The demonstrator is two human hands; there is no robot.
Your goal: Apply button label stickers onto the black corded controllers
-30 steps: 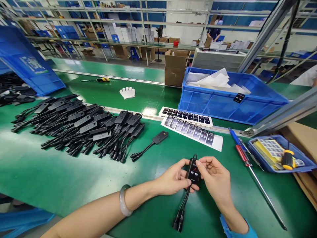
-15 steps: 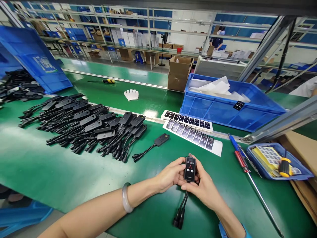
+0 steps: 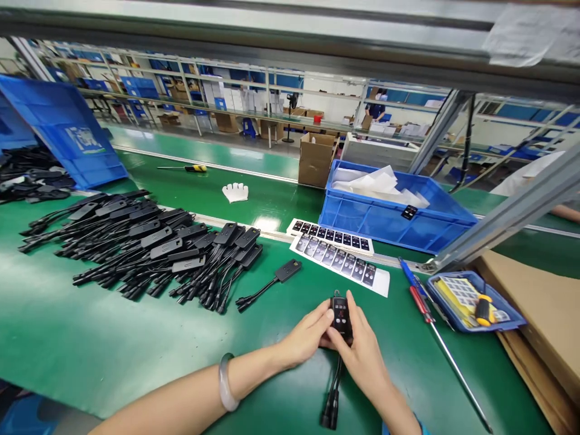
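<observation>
One black controller [image 3: 341, 315], two cable tails, low over the green bench [image 3: 90, 338]: my left hand [image 3: 308, 338] and right hand [image 3: 362, 356] pinched it closed-fingered. Two label sheets [image 3: 338, 254] beyond; print unreadable.

On my green bench [image 3: 90, 338] I see a pile of black cabled controllers [image 3: 140, 241], one lone unit [image 3: 272, 281] beside it, two label sheets [image 3: 338, 248], a blue crate [image 3: 389, 211] holding white paper, a white glove [image 3: 235, 192], and two screwdrivers [image 3: 419, 290] next to a small blue tray [image 3: 471, 296].
</observation>
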